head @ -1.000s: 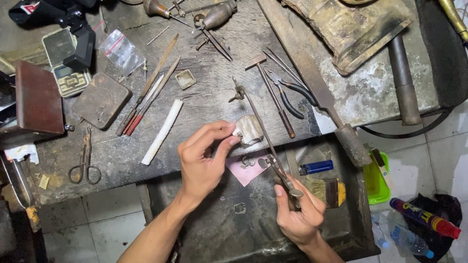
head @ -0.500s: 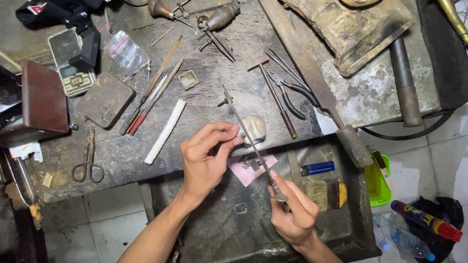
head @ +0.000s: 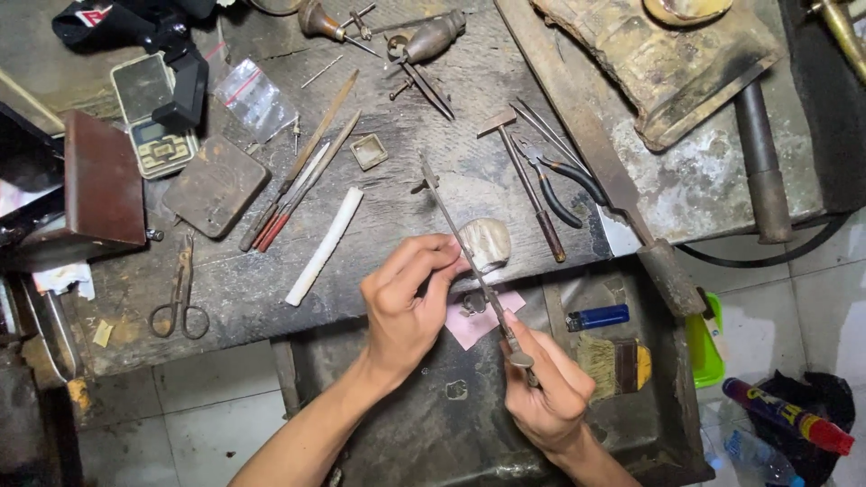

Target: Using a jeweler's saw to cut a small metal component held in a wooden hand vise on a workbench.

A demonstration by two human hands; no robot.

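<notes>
My left hand (head: 406, 307) is pinched at the edge of a pale worn bench peg (head: 487, 242), its thumb and forefinger closed on a small grey metal piece (head: 473, 302) that hangs over a pink paper (head: 469, 326). My right hand (head: 546, 397) grips the handle of a long thin saw-like tool (head: 460, 239). The tool's shaft runs up and to the left, past the left fingertips and across the peg. Both hands work over the open drawer tray (head: 433, 424) under the bench edge.
On the dark wooden bench (head: 225, 289) lie scissors (head: 180, 298), a white stick (head: 325, 245), several files (head: 298, 180), a small hammer (head: 523, 185), pliers (head: 559, 185) and a pocket scale (head: 153, 126). A blue lighter (head: 600, 317) and a brush (head: 613, 365) lie in the drawer.
My right hand and the long tool have shifted slightly to the left. My left hand stays pinched at the peg.
</notes>
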